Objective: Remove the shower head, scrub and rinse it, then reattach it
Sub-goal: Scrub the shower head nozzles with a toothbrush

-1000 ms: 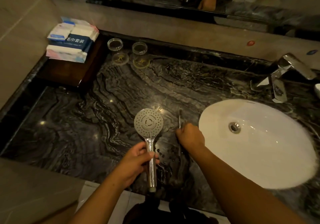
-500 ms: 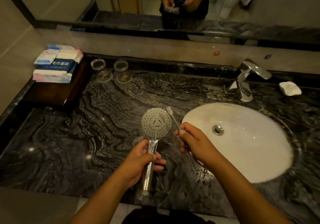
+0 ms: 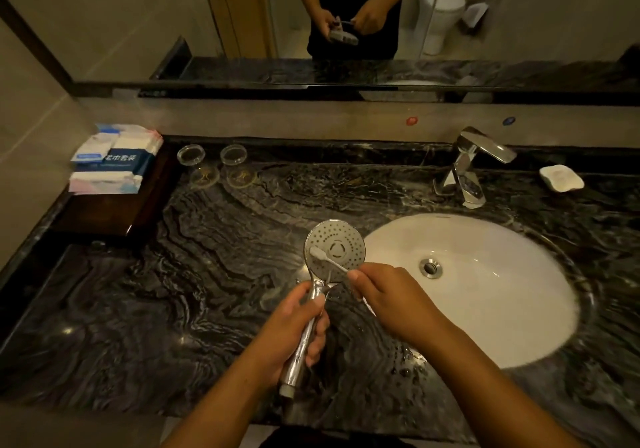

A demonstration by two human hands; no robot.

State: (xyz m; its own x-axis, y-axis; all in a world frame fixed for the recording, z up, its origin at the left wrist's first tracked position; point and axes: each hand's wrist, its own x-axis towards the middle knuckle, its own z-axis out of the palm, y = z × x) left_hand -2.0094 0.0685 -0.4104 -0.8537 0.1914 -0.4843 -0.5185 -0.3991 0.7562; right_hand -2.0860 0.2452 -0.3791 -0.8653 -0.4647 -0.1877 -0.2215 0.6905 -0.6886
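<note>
A chrome shower head (image 3: 341, 245), detached from any hose, is held face up above the dark marble counter, just left of the basin. My left hand (image 3: 294, 323) grips its shiny handle. My right hand (image 3: 391, 295) pinches a white toothbrush (image 3: 327, 260), whose bristle end lies on the left part of the perforated spray face. Part of the toothbrush handle is hidden inside my right hand.
A white oval basin (image 3: 502, 309) with a metal drain is sunk into the marble counter (image 3: 173, 309). A chrome tap (image 3: 474, 163) and a soap dish (image 3: 561, 177) stand behind it. Two glasses (image 3: 211, 163) and packaged towels (image 3: 114, 160) sit at the back left. A mirror (image 3: 346, 14) hangs above.
My right hand picked the toothbrush up off the counter and brought its bristles onto the spray face. My left hand kept its grip on the handle, and my view rose toward the mirror.
</note>
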